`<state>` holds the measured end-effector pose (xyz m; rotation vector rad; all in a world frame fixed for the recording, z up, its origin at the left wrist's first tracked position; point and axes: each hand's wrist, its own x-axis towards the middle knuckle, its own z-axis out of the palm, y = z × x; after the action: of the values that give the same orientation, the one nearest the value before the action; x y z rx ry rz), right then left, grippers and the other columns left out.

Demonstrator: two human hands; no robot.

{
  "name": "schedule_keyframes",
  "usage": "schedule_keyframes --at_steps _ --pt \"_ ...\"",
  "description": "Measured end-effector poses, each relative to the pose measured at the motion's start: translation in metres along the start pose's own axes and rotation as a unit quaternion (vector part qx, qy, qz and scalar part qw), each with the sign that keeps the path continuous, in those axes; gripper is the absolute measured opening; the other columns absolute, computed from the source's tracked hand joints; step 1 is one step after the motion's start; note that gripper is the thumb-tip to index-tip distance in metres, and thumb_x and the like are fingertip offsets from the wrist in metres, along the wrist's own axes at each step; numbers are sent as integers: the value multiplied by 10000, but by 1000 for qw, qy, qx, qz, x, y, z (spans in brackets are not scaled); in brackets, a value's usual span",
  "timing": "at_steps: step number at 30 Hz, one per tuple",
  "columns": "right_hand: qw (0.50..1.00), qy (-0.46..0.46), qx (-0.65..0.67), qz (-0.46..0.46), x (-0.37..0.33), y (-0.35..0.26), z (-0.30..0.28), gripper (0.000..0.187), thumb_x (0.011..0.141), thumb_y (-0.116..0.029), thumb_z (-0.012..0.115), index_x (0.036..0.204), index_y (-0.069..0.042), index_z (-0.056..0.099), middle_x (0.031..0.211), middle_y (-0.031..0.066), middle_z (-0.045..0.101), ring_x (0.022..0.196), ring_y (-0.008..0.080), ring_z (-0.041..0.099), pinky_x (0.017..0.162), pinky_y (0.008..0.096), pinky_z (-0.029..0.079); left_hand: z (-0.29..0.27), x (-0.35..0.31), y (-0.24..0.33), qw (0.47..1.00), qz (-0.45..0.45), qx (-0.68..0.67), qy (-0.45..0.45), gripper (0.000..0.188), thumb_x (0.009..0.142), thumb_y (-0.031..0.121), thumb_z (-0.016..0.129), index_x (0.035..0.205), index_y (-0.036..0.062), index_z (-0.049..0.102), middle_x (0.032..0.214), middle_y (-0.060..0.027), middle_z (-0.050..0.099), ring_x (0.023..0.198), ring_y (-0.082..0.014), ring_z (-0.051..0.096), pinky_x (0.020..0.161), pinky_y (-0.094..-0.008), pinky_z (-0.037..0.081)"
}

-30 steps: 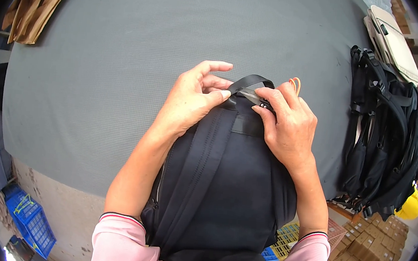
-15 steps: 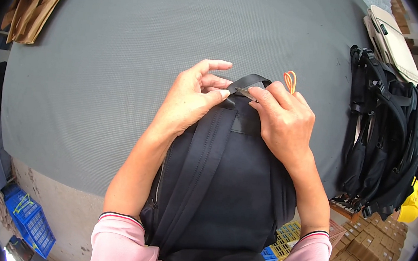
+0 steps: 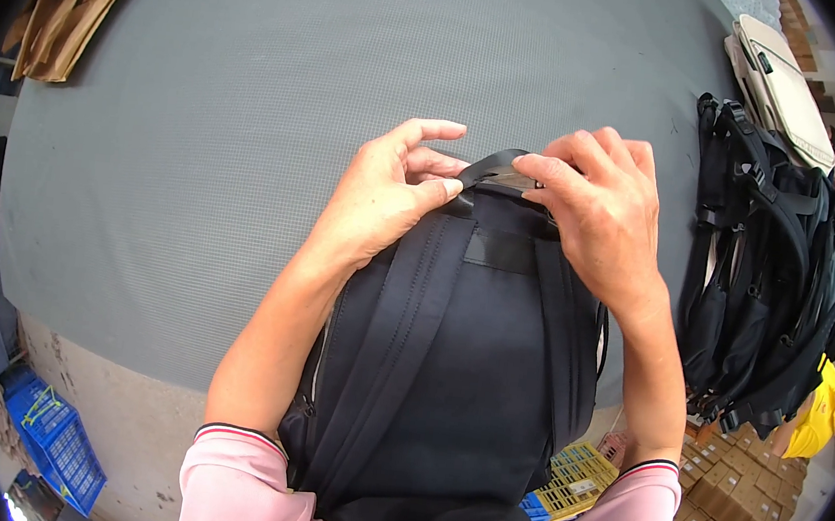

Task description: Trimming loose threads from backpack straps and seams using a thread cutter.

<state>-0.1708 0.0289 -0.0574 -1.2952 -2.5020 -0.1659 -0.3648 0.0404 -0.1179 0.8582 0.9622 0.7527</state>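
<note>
A black backpack (image 3: pixel 494 348) rests against my front, its shoulder straps facing up and its top at the table's near part. My left hand (image 3: pixel 384 192) pinches the left end of its black carry handle (image 3: pixel 492 164) between thumb and fingers, the index finger stretched out above. At the handle's right end, my right hand (image 3: pixel 599 203) is closed, index fingertip and thumb at the strap. A small dark glint shows between those fingertips, too small to name. Whether the small metal blade with the orange loop is still in this palm is hidden.
A grey mat covers the table (image 3: pixel 198 139). Several black backpacks (image 3: pixel 764 264) and pale bags (image 3: pixel 781 90) lie along the right edge, brown paper (image 3: pixel 80 2) at the far left. Below stand blue crates (image 3: pixel 54 437), a yellow crate (image 3: pixel 577 482) and cartons (image 3: pixel 742 493). A person in yellow (image 3: pixel 815 409) is at right.
My right hand has moved right and slightly up along the handle. The metal blade and orange loop no longer show. My left hand stays on the handle; the backpack's right strap is now uncovered.
</note>
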Motion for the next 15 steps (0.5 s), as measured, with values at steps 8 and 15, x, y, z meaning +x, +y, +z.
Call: schedule_keyframes --at_steps 8,15 --pt "995 -74 24 -61 27 28 -17 161 655 -129 686 810 -148 648 784 -11 545 781 179 524 700 326 397 5 6 8 999 30 13 -18 473 806 -37 597 1260 33 485 1014 -82 620 914 -117 578 826 -243 482" --pt "984 -122 37 -128 29 24 -11 216 645 -184 711 851 -159 650 771 -28 537 781 172 509 685 323 404 -1 -2 -3 1000 3 -12 -16 500 800 -73 580 1276 35 470 1034 -113 622 928 -134 582 825 -264 480"
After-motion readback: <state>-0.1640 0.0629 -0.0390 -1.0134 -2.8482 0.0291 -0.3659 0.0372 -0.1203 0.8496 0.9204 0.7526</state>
